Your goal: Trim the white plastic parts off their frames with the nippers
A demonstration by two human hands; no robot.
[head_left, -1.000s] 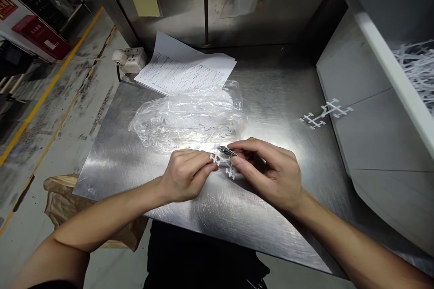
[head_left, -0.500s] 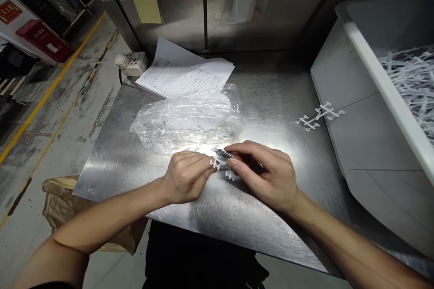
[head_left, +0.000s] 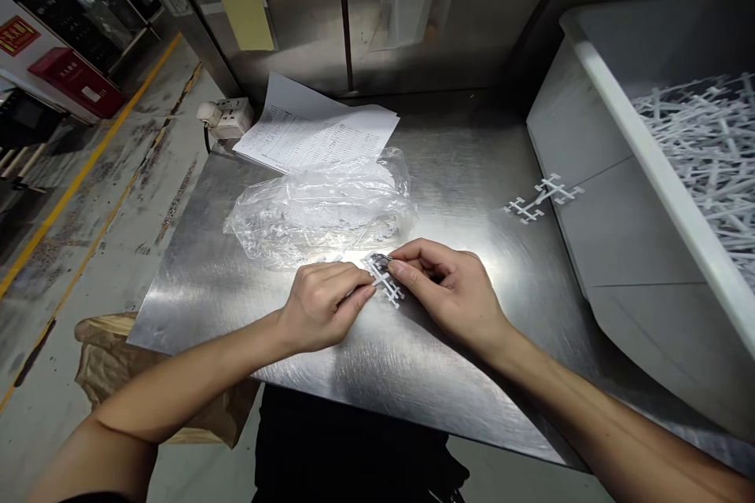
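Between thumb and fingers, my left hand point(head_left: 327, 306) pinches a white plastic sprue point(head_left: 390, 291) with small branching parts. My right hand point(head_left: 451, 291) is closed on a small metal tool that looks like a nail clipper point(head_left: 381, 259). Its tip is up against the upper end of the sprue, and much of its body is hidden by my fingers. Just beyond my hands lies a clear plastic bag point(head_left: 318, 208) with small white pieces inside. Another white sprue point(head_left: 546, 196) rests to the right, against the grey bin.
A large grey bin point(head_left: 642, 126) holding many white sprues point(head_left: 708, 149) stands at the right. Printed sheets point(head_left: 318, 126) and a power socket point(head_left: 230, 118) are at the back of the metal table point(head_left: 465, 165). A brown paper bag point(head_left: 106, 354) sits below the left edge.
The sprue has turned in my left hand, so its branches now show lower right of the fingertips. My right hand has shifted slightly left with the nail clipper. The view has moved a little.
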